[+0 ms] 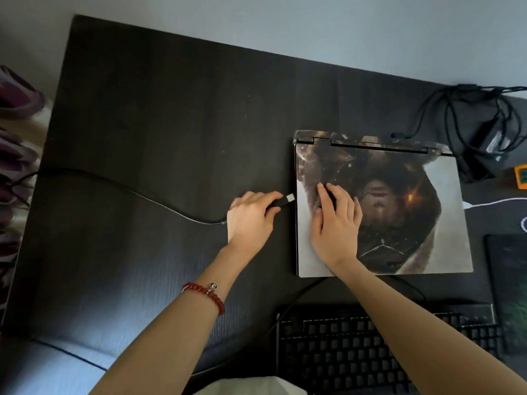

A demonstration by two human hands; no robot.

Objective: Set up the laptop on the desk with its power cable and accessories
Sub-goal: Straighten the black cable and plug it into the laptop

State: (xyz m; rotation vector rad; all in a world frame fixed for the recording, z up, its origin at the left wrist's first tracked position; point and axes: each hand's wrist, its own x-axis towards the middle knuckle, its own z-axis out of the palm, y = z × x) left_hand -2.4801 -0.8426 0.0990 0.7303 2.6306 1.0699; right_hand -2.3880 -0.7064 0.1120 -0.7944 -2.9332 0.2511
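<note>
While the right hand [335, 223] presses flat on the closed laptop [382, 206], the left hand [251, 215] pinches the rigid USB plug [286, 200]; its limp cable [137, 192] likely trails freely.

L hand [251, 215] fingers curled gripping; R hand [336, 220] flat, fingers spread.

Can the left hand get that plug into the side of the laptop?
Probably yes: the left hand holds the plug right beside the laptop, with nothing between them.
</note>
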